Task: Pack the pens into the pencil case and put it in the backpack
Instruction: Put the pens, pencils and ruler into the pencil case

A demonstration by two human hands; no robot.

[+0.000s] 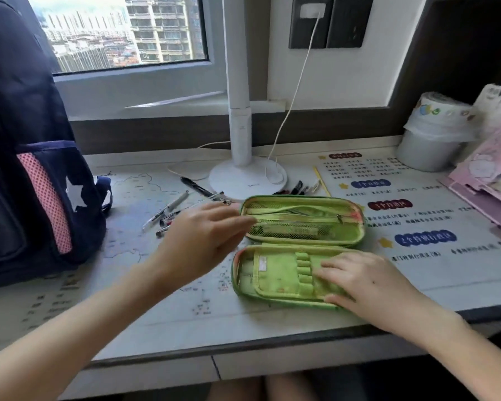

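**Green case open, pens not yet packed**

Green fabric lies spread flat: the case (pixel 298 250) is unzipped and folded open on the counter (pixel 185 299), just in front of the lamp (pixel 248 176). Its near half shows a row of elastic loops, all of them vacant as far as can be seen; the far half has a mesh pocket with what may be a ruler inside.

The right hand (pixel 365 280) rests flat on the near half, fingers spread, pinning it down. The left hand (pixel 203 241) hangs loosely open at the case's left edge, gripping nothing, its fingertips at the mesh pocket.

Left of the lamp, a scatter of pens (pixel 174 209) lies loose on the counter; a few more pens (pixel 297 188) sit just right of the lamp's base. The backpack (pixel 32 180) stands upright well left of the lamp.

By my reading, only the opening is done. Loading the pens, zipping up and stowing the case all remain.
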